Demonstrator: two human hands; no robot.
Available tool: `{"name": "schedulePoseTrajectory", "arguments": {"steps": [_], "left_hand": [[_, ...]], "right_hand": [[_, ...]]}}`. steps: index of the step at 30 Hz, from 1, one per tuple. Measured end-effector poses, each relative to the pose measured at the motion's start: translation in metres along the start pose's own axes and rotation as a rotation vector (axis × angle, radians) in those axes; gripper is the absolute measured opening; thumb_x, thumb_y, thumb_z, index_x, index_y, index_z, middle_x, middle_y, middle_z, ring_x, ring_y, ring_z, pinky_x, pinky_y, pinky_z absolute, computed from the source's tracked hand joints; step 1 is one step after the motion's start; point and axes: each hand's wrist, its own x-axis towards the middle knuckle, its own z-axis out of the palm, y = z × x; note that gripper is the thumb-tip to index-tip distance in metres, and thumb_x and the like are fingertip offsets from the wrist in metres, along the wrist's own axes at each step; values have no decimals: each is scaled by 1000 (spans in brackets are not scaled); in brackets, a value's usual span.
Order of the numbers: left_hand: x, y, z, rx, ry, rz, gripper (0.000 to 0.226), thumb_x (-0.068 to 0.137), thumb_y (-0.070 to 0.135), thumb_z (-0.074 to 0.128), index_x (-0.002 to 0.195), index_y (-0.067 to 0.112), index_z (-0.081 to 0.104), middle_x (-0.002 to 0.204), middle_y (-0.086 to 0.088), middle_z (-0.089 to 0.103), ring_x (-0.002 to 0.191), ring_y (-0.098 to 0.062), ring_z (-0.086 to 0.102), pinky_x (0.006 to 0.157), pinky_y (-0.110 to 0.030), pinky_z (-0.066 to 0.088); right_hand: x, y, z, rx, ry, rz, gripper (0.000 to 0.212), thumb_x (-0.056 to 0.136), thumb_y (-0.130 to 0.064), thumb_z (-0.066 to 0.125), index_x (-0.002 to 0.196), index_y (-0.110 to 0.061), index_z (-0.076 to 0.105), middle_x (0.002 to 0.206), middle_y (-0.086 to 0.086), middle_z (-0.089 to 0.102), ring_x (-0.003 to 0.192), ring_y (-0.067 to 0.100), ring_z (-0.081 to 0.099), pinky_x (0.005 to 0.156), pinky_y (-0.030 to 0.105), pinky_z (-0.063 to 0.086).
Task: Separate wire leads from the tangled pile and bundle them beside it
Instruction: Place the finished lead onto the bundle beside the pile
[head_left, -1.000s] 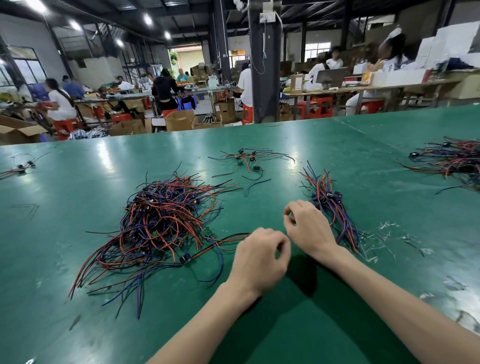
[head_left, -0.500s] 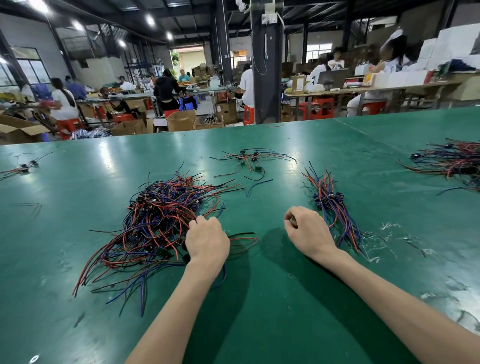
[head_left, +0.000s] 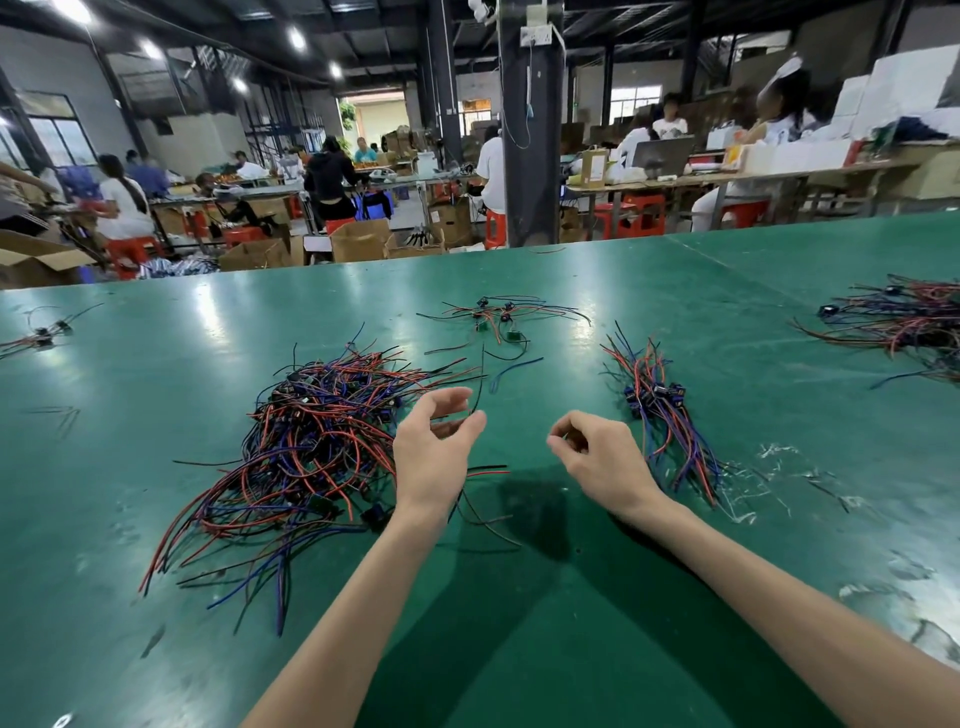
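Note:
A tangled pile of red, blue and black wire leads (head_left: 311, 447) lies left of centre on the green table (head_left: 519, 649). My left hand (head_left: 434, 457) is raised at the pile's right edge, its fingers curled. It pinches a thin black wire lead (head_left: 477, 387) that rises past the fingertips, and more strands trail out below the hand. To the right lies a sorted bundle of leads (head_left: 660, 415). My right hand (head_left: 605, 460) hovers just left of that bundle with curled fingers, and nothing shows in it.
A few loose leads (head_left: 498, 322) lie farther back at centre. Another wire heap (head_left: 904, 322) sits at the far right, with a small cluster (head_left: 41, 335) at the far left. Clear plastic scraps (head_left: 774, 467) litter the table right of the bundle. People work at benches behind.
My left hand reached from beside the right hand into the pile, then lifted and opened its fist partway, with a lead between the fingertips. The right hand rose slightly and stayed by the bundle.

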Motion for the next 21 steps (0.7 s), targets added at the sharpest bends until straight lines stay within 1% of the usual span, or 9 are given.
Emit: {"name": "schedulePoseTrajectory", "arguments": {"steps": [4, 6, 8, 10, 11, 13, 16, 18, 21], "left_hand": [[-5, 0, 4, -64, -44, 29, 33, 82, 0, 69, 94, 30, 63, 99, 7, 64, 71, 6, 62, 80, -21, 51], [-9, 1, 5, 72, -47, 101, 34, 82, 3, 69, 95, 33, 62, 102, 10, 64, 76, 6, 62, 90, -33, 50], [-13, 2, 7, 278, -19, 185, 36, 81, 8, 71, 94, 39, 58, 100, 18, 61, 80, 8, 62, 100, -45, 42], [-18, 3, 8, 439, 23, 264, 37, 81, 12, 72, 95, 42, 55, 96, 24, 57, 81, 9, 60, 105, -48, 31], [-18, 3, 8, 458, 21, 293, 36, 81, 11, 72, 96, 40, 56, 96, 23, 56, 81, 8, 60, 105, -47, 31], [-17, 3, 7, 350, -39, 299, 33, 82, 7, 71, 96, 35, 59, 100, 17, 58, 80, 6, 61, 96, -38, 42], [-15, 6, 8, 40, -122, 125, 29, 84, 1, 67, 97, 27, 62, 105, 2, 61, 76, 2, 62, 79, -22, 51], [-13, 7, 11, -238, -134, -60, 25, 86, -5, 61, 96, 18, 63, 102, -2, 61, 73, -5, 62, 72, -21, 54], [-10, 11, 11, -616, -168, -291, 17, 91, -8, 49, 97, 5, 60, 90, -10, 58, 72, -14, 63, 69, -21, 57]], "right_hand": [[-3, -3, 2, 131, -72, -31, 7, 87, -15, 65, 82, -12, 67, 64, -8, 58, 60, 9, 49, 64, 23, 41], [-4, -4, 3, 160, -95, -47, 7, 88, -14, 64, 82, -13, 67, 63, -13, 57, 58, 1, 48, 63, 19, 39], [-4, -5, 3, 163, -105, -57, 7, 89, -14, 63, 83, -13, 67, 63, -15, 56, 57, -3, 47, 63, 18, 39], [-4, -4, 3, 157, -108, -59, 7, 90, -15, 63, 85, -13, 67, 63, -16, 55, 58, -3, 48, 65, 19, 39], [-4, -4, 3, 156, -107, -58, 7, 90, -14, 63, 85, -12, 67, 63, -16, 55, 59, -3, 48, 65, 20, 39], [-5, -4, 3, 170, -106, -50, 7, 90, -15, 62, 86, -11, 67, 63, -15, 56, 59, -2, 48, 64, 19, 39], [-6, -7, 2, 240, -114, -25, 9, 90, -16, 63, 85, -9, 67, 63, -8, 59, 56, 4, 46, 60, 20, 38], [-5, -9, 2, 312, -120, 7, 11, 90, -16, 63, 83, -8, 67, 63, -2, 60, 56, 8, 46, 57, 20, 37], [-4, -11, 0, 376, -116, 43, 14, 91, -18, 62, 80, -10, 67, 61, -4, 61, 54, 3, 45, 55, 16, 36]]}}
